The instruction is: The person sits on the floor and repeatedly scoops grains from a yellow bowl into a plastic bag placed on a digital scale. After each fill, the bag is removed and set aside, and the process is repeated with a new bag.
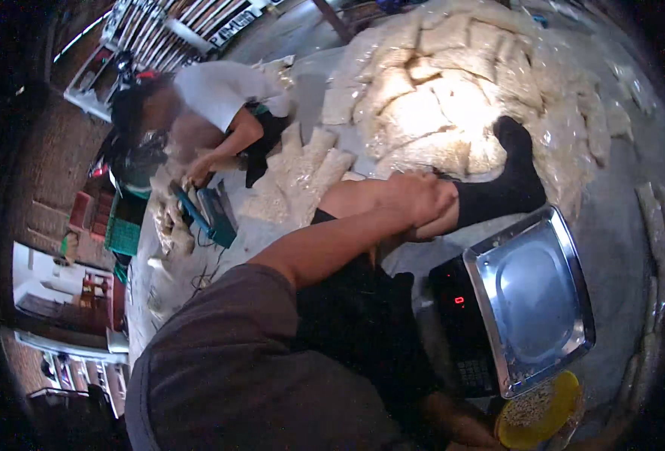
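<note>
My left arm reaches across, and my left hand (425, 197) lies with curled fingers around my bare lower leg, just above a black sock (509, 184). At the lower right my right hand (474, 434) is dim and partly cut off, beside the rim of a yellow bowl (507, 436) that holds small pale pieces. Its fingers are hidden. A digital scale (464, 316) with a red lit display stands between my leg and the bowl. Its shiny metal tray (531, 289) has nothing large on it, only small crumbs near the lower edge.
Filled clear bags (445, 98) of pale food are heaped ahead under bright light; more bags (302, 169) lie left of them. A co-worker in a white shirt (223, 90) bends over a teal device (208, 214). Green crates (128, 222) stand far left, and long bags (655, 263) line the right.
</note>
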Motion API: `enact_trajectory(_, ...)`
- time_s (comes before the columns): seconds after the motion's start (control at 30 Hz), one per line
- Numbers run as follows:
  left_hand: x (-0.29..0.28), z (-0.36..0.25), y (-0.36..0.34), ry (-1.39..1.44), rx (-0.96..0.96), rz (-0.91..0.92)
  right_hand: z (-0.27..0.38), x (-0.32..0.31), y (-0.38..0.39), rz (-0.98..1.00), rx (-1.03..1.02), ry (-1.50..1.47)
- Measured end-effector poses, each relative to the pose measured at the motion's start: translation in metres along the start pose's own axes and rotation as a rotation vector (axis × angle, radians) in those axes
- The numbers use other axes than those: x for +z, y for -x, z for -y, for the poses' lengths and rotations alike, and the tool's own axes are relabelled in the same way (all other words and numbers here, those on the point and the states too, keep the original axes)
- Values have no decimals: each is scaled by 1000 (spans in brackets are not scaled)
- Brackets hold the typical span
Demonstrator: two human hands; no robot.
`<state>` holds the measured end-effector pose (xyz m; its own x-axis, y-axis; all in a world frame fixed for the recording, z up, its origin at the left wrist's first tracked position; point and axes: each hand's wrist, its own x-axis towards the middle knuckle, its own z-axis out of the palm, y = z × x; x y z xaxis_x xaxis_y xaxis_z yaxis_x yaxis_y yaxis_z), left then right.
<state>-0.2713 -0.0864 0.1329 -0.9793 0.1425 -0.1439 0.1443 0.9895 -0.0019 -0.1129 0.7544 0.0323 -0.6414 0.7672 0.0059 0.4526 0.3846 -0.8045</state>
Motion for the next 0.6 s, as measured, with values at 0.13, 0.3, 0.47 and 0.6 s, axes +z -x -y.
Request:
enact_trajectory(0.13, -2, -4, 10, 57, -12, -22, 79, 34, 78, 57, -48, -115)
enact_trajectory(0.3, 7, 2, 15, 163, -37, -47, 197, 79, 202, 146, -93, -296)
enact_trajectory(0.47, 14, 6, 23, 351, 6, -155, 281, 96, 303, 162, -109, -441)
enact_trajectory(0.6, 31, 22, 39, 245, 22, -403, 317, 110, 359, 155, -84, -567)
